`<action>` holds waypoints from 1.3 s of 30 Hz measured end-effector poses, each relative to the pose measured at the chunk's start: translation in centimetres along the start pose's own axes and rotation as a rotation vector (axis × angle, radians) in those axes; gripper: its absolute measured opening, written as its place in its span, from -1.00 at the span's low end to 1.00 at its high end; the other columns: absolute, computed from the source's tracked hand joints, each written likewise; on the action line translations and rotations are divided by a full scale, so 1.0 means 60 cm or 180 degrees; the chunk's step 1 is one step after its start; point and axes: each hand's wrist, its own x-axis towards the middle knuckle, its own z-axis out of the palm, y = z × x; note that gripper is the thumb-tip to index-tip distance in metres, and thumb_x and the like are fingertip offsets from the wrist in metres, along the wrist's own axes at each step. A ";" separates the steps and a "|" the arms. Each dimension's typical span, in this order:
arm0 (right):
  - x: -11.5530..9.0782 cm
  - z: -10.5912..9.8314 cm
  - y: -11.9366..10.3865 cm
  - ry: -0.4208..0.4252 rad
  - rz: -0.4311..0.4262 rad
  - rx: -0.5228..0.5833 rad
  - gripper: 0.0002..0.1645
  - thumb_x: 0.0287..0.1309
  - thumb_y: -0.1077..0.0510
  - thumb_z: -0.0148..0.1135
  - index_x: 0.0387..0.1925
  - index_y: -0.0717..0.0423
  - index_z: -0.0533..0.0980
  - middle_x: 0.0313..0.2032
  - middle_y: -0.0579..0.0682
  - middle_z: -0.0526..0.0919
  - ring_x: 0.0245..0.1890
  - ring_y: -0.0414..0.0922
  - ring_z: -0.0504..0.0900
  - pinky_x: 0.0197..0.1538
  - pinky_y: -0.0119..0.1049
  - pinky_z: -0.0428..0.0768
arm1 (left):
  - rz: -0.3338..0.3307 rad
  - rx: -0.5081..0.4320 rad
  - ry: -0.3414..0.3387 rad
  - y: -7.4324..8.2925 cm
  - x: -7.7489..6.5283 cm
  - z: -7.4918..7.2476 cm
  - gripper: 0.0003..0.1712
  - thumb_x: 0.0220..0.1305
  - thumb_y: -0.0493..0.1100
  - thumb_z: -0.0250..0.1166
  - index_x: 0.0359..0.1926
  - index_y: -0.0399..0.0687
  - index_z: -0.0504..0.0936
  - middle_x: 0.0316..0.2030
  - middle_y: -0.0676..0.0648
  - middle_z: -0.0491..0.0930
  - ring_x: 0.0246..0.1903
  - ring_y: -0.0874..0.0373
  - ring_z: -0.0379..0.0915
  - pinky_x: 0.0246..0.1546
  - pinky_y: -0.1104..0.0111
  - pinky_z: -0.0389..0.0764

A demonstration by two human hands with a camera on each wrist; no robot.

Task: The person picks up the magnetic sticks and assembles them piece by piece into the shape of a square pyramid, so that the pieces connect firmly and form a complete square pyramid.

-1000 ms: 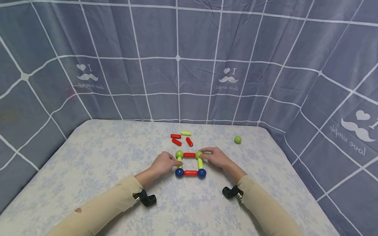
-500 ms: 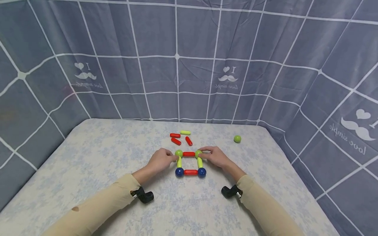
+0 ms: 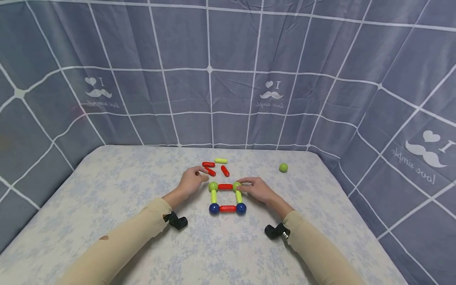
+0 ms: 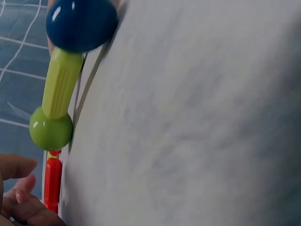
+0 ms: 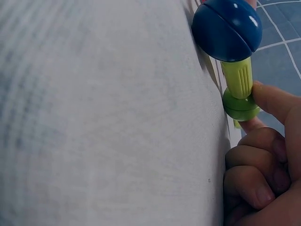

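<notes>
A square frame of magnetic toy pieces lies on the table in the head view. Red rods (image 3: 228, 208) form its front and back, and yellow-green rods (image 3: 213, 196) its sides. Blue balls (image 3: 214, 209) mark the front corners, green balls the back ones. My right hand (image 3: 259, 189) pinches the back-right green ball (image 5: 241, 107) between thumb and finger. Beyond the back-left green ball (image 4: 51, 128), my left hand (image 3: 192, 180) reaches out with thumb and fingers apart. Its fingertips are right at a loose red rod (image 3: 210, 171), overlapping its left end.
Two more red rods (image 3: 225, 171) and a yellow-green rod (image 3: 221, 160) lie loose behind the frame. A single green ball (image 3: 283, 167) sits at the back right. A grey checked curtain (image 3: 185, 95) hangs around the patterned table (image 3: 149, 170).
My left hand has let go of the frame's left side and moved forward to the loose red rods. The right hand stays at its green ball.
</notes>
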 end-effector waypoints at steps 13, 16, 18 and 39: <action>-0.002 0.005 -0.007 -0.0041 -0.0086 0.0028 -0.51 0.16 -0.22 0.39 0.08 -0.17 0.69 0.32 0.02 0.52 0.38 0.07 0.38 0.35 0.15 0.34 | 0.0173 0.0127 -0.0088 -0.006 0.040 -0.010 -0.60 0.19 -0.32 0.39 0.09 -0.12 0.69 -0.45 -0.05 0.43 -0.50 0.15 0.28 -0.49 0.37 0.36; -0.001 0.006 -0.006 -0.0032 -0.0096 0.0048 -0.52 0.15 -0.22 0.39 0.07 -0.17 0.69 0.32 0.02 0.52 0.38 0.07 0.38 0.35 0.15 0.34 | 0.0171 0.0187 -0.0108 -0.007 0.047 -0.010 -0.60 0.18 -0.33 0.38 0.08 -0.13 0.70 -0.37 -0.10 0.48 -0.42 0.10 0.31 -0.45 0.38 0.38; 0.000 0.006 -0.003 -0.0023 -0.0099 0.0053 -0.52 0.15 -0.23 0.39 0.06 -0.17 0.69 0.30 0.01 0.53 0.35 0.06 0.41 0.32 0.13 0.38 | 0.0162 0.0248 -0.0080 -0.008 0.051 -0.009 -0.61 0.18 -0.33 0.37 0.06 -0.14 0.72 -0.27 -0.13 0.53 -0.34 0.08 0.33 -0.41 0.37 0.38; 0.000 0.004 0.003 -0.0007 -0.0056 0.0033 -0.52 0.15 -0.26 0.39 0.06 -0.21 0.69 0.30 -0.01 0.54 0.30 -0.01 0.45 0.25 0.03 0.42 | -0.0100 0.0117 -0.0228 -0.007 0.065 -0.008 -0.71 0.13 -0.16 0.50 -0.11 -0.16 0.80 0.17 -0.23 0.59 0.18 -0.10 0.44 0.08 0.16 0.50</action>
